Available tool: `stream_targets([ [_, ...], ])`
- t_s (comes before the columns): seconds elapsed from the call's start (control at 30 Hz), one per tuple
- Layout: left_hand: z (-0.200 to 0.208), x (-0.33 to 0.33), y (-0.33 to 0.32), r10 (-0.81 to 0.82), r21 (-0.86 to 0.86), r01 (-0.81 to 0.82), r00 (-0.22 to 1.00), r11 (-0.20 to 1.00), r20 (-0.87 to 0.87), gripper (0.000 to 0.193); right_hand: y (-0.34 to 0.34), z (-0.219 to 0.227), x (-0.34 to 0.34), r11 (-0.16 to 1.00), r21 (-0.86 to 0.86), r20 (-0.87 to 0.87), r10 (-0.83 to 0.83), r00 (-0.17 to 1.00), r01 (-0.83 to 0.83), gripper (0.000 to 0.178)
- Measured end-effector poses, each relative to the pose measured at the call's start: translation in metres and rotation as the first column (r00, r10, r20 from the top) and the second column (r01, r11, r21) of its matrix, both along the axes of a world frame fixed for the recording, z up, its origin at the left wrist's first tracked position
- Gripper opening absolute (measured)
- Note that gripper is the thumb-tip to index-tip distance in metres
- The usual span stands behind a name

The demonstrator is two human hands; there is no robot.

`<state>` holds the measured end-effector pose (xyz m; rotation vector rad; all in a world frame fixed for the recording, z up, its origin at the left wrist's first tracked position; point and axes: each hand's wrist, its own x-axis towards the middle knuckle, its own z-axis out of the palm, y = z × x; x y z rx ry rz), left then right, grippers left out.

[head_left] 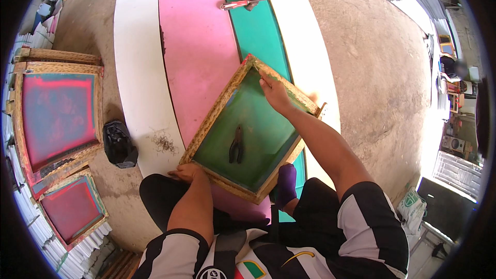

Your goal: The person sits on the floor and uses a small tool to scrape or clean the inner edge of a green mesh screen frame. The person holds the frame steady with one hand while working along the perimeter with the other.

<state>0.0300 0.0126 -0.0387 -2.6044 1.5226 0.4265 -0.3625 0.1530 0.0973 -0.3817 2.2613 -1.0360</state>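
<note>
Boards in white, pink and teal stripes (199, 36) spread out before us. Nearest, our left hand (190, 172) grasps the lower-left corner of the wooden frame (219, 111), which lies askew over the stripes. We judge its rails stiff and fairly light, its green mesh (219, 147) easily torn, so opposite rails offer the safest hold. Dark pliers (236, 148) rest loose on that mesh and could slide if tipped. Farther up, our right hand (276, 95) reaches the upper rail; pinching or merely resting, we cannot tell. Beyond lies a red-handled tool (234, 4).
</note>
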Motion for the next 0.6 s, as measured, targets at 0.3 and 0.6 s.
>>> stream_targets([
  [0.3,0.020,-0.014,0.005,0.119,-0.198,-0.150,0.980,0.969,-0.160,0.060,-0.006,0.025,0.002,0.951,-0.060,0.469,-0.241,0.849,0.304,0.046],
  [0.6,0.027,-0.010,-0.007,0.140,-0.104,-0.156,0.979,0.982,-0.145,0.060,-0.016,0.010,0.016,0.929,-0.080,0.481,-0.281,0.830,0.361,0.045],
])
